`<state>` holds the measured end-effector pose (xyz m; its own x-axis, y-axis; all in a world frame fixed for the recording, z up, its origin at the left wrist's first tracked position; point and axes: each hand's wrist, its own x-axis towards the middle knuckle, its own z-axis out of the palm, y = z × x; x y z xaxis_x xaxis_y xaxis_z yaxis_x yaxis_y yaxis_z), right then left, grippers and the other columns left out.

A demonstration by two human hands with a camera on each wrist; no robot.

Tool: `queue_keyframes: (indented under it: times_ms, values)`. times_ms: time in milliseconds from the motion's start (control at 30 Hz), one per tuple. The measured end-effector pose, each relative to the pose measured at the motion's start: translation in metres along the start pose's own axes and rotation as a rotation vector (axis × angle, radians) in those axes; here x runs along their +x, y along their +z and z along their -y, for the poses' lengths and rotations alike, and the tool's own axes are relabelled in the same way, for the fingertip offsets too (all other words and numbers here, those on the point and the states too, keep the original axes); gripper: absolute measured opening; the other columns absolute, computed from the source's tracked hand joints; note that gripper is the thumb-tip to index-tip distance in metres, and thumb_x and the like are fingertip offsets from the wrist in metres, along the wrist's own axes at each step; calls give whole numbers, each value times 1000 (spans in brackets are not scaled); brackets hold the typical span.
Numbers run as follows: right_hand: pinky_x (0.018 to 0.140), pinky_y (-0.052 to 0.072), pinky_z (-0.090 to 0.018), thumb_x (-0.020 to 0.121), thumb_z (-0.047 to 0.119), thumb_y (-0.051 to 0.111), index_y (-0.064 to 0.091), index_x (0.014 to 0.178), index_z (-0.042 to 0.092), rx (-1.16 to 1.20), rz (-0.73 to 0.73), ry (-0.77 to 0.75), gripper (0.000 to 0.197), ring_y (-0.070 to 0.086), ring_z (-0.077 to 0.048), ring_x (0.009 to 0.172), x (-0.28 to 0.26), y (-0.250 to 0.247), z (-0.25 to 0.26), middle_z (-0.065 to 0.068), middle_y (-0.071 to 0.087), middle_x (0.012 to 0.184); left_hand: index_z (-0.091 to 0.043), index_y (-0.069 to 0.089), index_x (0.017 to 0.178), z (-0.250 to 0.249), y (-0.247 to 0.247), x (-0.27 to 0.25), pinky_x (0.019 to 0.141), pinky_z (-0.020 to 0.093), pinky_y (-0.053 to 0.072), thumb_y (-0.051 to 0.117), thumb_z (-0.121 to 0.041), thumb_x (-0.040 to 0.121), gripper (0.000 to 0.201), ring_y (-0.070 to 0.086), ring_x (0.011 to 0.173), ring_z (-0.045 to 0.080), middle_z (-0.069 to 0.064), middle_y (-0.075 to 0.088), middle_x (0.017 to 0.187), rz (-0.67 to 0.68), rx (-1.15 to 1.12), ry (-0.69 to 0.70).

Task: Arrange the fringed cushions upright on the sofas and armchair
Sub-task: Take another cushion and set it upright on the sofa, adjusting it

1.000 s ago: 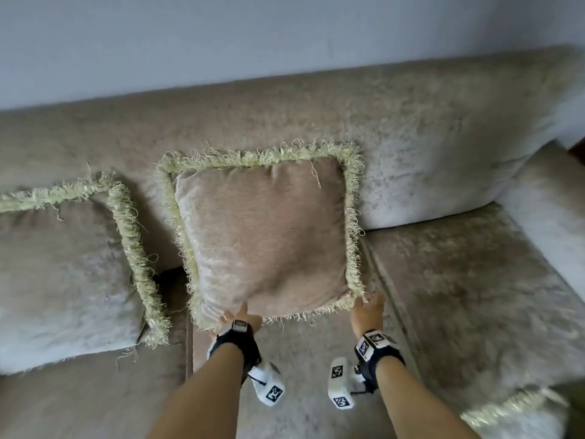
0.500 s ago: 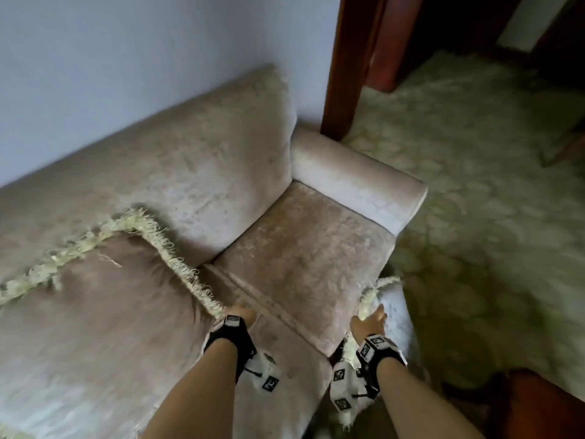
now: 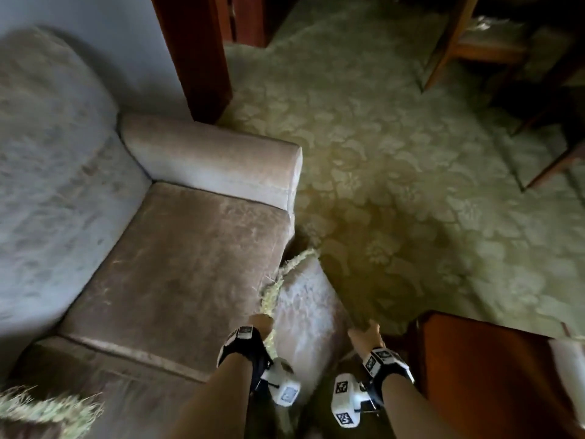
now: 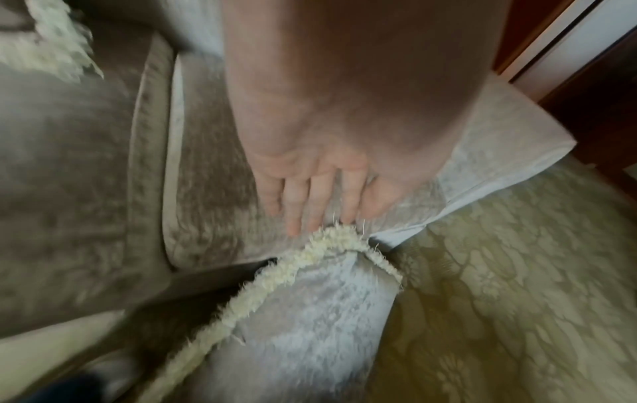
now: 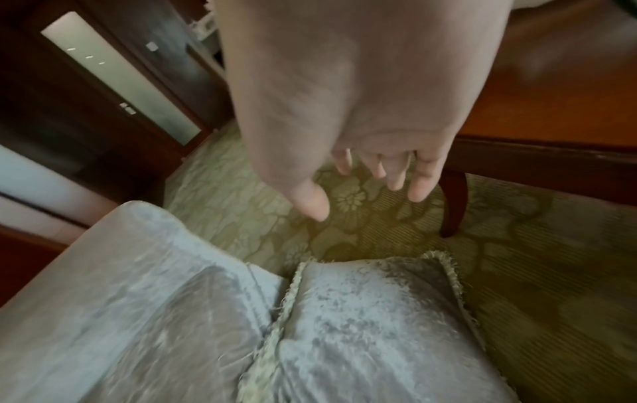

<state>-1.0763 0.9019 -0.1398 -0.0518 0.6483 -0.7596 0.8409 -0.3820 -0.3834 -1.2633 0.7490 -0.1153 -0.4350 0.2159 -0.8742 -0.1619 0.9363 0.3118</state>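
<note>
A beige fringed cushion (image 3: 304, 299) stands on the carpet, leaning against the front of the sofa's right end. My left hand (image 3: 260, 323) hovers at its left fringed edge; in the left wrist view its fingers (image 4: 320, 207) are straight, their tips just at the cushion's (image 4: 310, 313) fringed corner. My right hand (image 3: 364, 332) is at the cushion's right edge. The right wrist view shows the right hand (image 5: 365, 201) with fingers spread, holding nothing, above the cushion (image 5: 372, 313). Another cushion's fringe (image 3: 47, 410) shows at the bottom left.
The sofa seat (image 3: 190, 264) and rolled armrest (image 3: 215, 156) lie to the left. A reddish wooden table (image 3: 490, 359) stands close on the right. A wooden door frame (image 3: 196, 52) and chair legs (image 3: 474, 52) stand further off on the patterned carpet (image 3: 411, 185).
Both hands let go of the upright cushion on the sofa. My view swung right to the sofa's end, and the hands moved down to the cushion on the floor.
</note>
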Motion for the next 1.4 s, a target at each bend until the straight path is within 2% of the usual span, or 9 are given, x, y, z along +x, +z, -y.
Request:
queue_keyframes:
  times_ms: [233, 400, 500, 700, 867, 967, 1133, 1300, 1400]
  values:
    - [69, 44, -29, 80, 22, 60, 40, 136, 7, 151, 104, 156, 61, 57, -31, 94, 115, 16, -33, -14, 54, 113, -16, 55, 135, 9, 45, 149, 101, 43, 46, 49, -64, 71, 81, 60, 115, 34, 16, 60, 131, -21, 21, -197]
    - [79, 49, -38, 55, 36, 58, 52, 128, 8, 214, 62, 129, 78, 62, -31, 99, 246, 74, -75, -19, 61, 118, -2, 46, 139, -36, 52, 172, 100, 37, 40, 50, -40, 94, 59, 51, 126, 35, 19, 48, 143, -207, -34, -191]
    - [81, 45, -37, 63, 42, 57, 50, 132, 11, 187, 94, 142, 75, 58, -27, 102, 231, 82, -56, -12, 58, 116, 0, 45, 141, -37, 66, 201, 102, 40, 41, 55, -54, 89, 75, 50, 128, 35, 19, 49, 143, -302, -15, -221]
    - [102, 40, -38, 85, 25, 55, 30, 146, 14, 132, 131, 159, 67, 46, -33, 124, 216, 98, -38, -14, 45, 140, 7, 64, 114, -25, 81, 222, 92, 40, 50, 51, -33, 96, 46, 60, 113, 40, 27, 64, 120, -405, -31, -75]
    - [99, 42, -37, 80, 32, 53, 30, 146, 15, 95, 147, 108, 71, 50, -33, 122, 213, 102, -29, -13, 48, 138, 5, 57, 127, -43, 91, 208, 92, 45, 47, 40, -28, 101, 45, 59, 110, 44, 30, 63, 118, -623, -470, 19]
    - [97, 42, -36, 88, 33, 51, 32, 145, 18, 73, 123, 37, 62, 50, -33, 123, 203, 96, -22, -12, 48, 139, 5, 56, 124, -70, 93, 194, 94, 45, 46, 32, -29, 99, 49, 58, 111, 42, 29, 61, 119, -509, -686, 11]
    - [109, 35, -40, 101, 38, 32, 41, 143, 14, 291, 71, -20, 50, 46, -33, 128, 193, 68, -3, -16, 49, 141, -2, 65, 103, -96, 101, 136, 73, 32, 51, 39, -27, 100, 37, 65, 87, 28, 17, 66, 95, 106, -864, 229]
    - [112, 32, -47, 63, 89, 44, 52, 137, 24, 581, 241, 23, 99, 46, -25, 128, 194, 33, -3, -2, 49, 143, -10, 63, 77, -120, 80, 34, 57, 22, 52, 29, -19, 105, 45, 66, 61, 14, 3, 67, 64, 544, -795, 347]
    - [114, 27, -37, 95, 57, 38, 48, 135, 27, 536, 358, -74, 51, 41, -12, 128, 118, -11, 42, 8, 47, 139, -9, 68, 90, -133, 36, -14, 72, 30, 52, 34, -28, 104, 41, 70, 76, 17, 7, 74, 82, 527, -751, 377]
